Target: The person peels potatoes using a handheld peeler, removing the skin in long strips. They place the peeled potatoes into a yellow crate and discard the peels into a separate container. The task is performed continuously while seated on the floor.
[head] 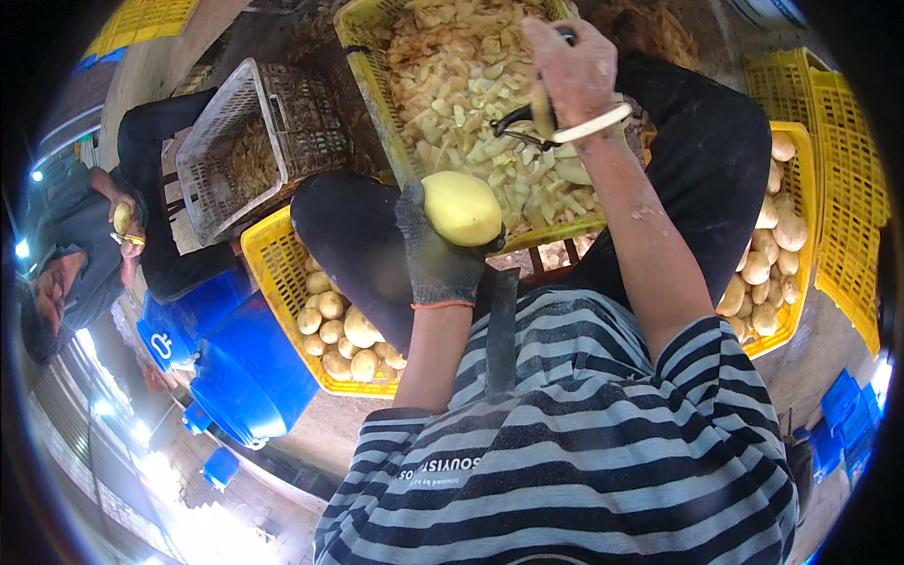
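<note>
My left hand [441,247], in a dark knitted glove with an orange cuff edge, holds a peeled yellow potato [462,208]. My bare right hand [575,70] is closed around a hand peeler [521,120] with a black frame, above and to the right of the potato and apart from it. A pale band [600,126] circles my right wrist. Below both hands, between my knees, stands a yellow plastic crate [374,99] heaped with potato peelings [459,120]. How my right fingers wrap the peeler's handle is partly hidden.
Yellow crates of potatoes stand left [272,244] and right [805,282] of my legs. A dirty white crate [265,120] holds peelings. Blue plastic barrels [258,360] lie at left. Beyond, a seated co-worker [92,226] holds a potato. Yellow crates [851,191] are at far right.
</note>
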